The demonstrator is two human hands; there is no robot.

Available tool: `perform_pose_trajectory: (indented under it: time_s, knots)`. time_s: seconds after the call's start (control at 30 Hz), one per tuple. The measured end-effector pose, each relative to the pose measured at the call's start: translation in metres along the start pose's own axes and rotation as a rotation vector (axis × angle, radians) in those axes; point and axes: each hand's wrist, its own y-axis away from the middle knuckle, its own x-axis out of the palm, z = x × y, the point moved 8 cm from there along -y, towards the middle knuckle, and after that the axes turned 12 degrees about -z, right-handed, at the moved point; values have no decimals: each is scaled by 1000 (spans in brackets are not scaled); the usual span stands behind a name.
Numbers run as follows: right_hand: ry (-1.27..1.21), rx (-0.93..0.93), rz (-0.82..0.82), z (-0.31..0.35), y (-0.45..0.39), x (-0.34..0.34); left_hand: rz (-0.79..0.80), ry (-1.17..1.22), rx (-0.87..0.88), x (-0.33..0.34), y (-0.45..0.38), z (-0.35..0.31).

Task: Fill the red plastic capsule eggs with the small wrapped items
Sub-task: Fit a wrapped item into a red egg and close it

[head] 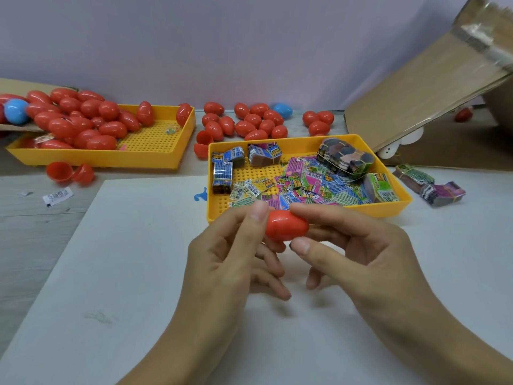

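A closed red capsule egg (287,225) is held between both hands just in front of the near yellow tray (305,141). My left hand (230,259) pinches its left end with thumb and fingers. My right hand (358,245) grips its right end between forefinger and thumb. The tray holds several small wrapped items (299,184), loose and in banded bundles. An opened egg (69,173) lies in two joined halves on the table at the left.
A second yellow tray (155,159) at the back left holds a heap of red eggs (80,120) and a blue egg (15,111). More red eggs (249,123) lie behind the near tray. A cardboard flap (424,87) leans at the right, with bundles (433,184) beside it.
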Motion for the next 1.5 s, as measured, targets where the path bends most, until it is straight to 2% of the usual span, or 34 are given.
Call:
perform_pose_trajectory:
  time_s: [0.17,0.3,0.37,0.43,0.5,0.57,0.87,1.03,1.27,1.4,1.5]
  knots:
    - [49,-88,-1,7,-4,-5,21,-7,79,1,3,-7]
    - [169,-186,-248,18,-18,-39,-17,64,154,-3,2,-11]
    - [459,-357,-363,27,-22,-52,-28,53,200,-4,1,-12]
    - [881,-515,-366,28,-23,-47,-38,29,251,-4,2,-14]
    - [1152,-455,-267,8,-27,-40,-27,18,307,-2,3,-17]
    - [1226,-344,-177,-6,-30,-39,-21,17,340,-1,4,-19]
    - [910,-309,-160,0,-35,-39,-27,12,278,-1,5,-22]
    - [606,-286,-275,13,-37,-50,-66,6,244,-3,2,-17]
    - [485,-338,-335,19,-35,-55,-48,-10,227,-1,2,-15]
    - [248,-233,-308,16,-34,-54,-25,-26,220,-1,2,-13]
    - [169,-149,-298,11,-34,-52,-14,14,209,-2,1,-10]
